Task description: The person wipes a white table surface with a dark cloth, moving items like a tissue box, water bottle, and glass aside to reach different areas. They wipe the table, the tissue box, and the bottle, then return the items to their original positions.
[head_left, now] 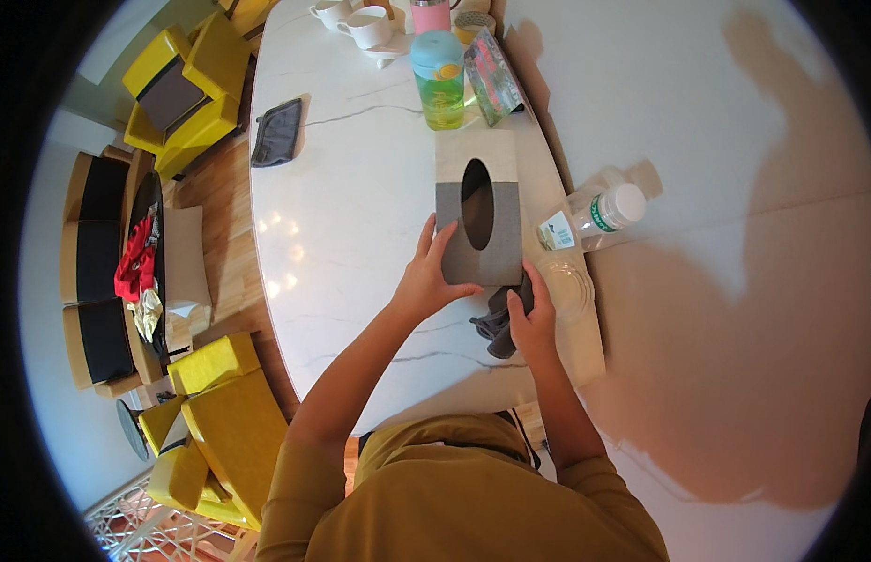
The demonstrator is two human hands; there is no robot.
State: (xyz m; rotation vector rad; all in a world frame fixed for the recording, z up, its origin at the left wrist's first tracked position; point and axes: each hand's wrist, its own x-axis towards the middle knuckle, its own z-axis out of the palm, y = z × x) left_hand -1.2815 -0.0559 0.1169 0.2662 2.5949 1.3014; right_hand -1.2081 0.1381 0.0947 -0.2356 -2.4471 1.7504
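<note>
A tissue box cover (455, 261), cream at its far end and grey on the rest, stands on the table with its dark oval opening facing up. My left hand (427, 279) grips the cover's near left corner, its fingers along the left side and its thumb at the near edge. Bunched in my right hand (536, 324) is a dark grey cloth (500, 344). The right fingers reach up beside the cover's near right corner. Part of the cloth is hidden by that hand, and the inside of the cover looks dark.
Beyond the cover are a tumbler with a light blue lid (439, 84), a tilted printed stand (493, 79), a pink cup (429, 15) and a white mug (368, 28). A plastic bottle (595, 216) and a clear round container (567, 286) lie rightward, by the wall. Another folded grey cloth (277, 133) rests at left.
</note>
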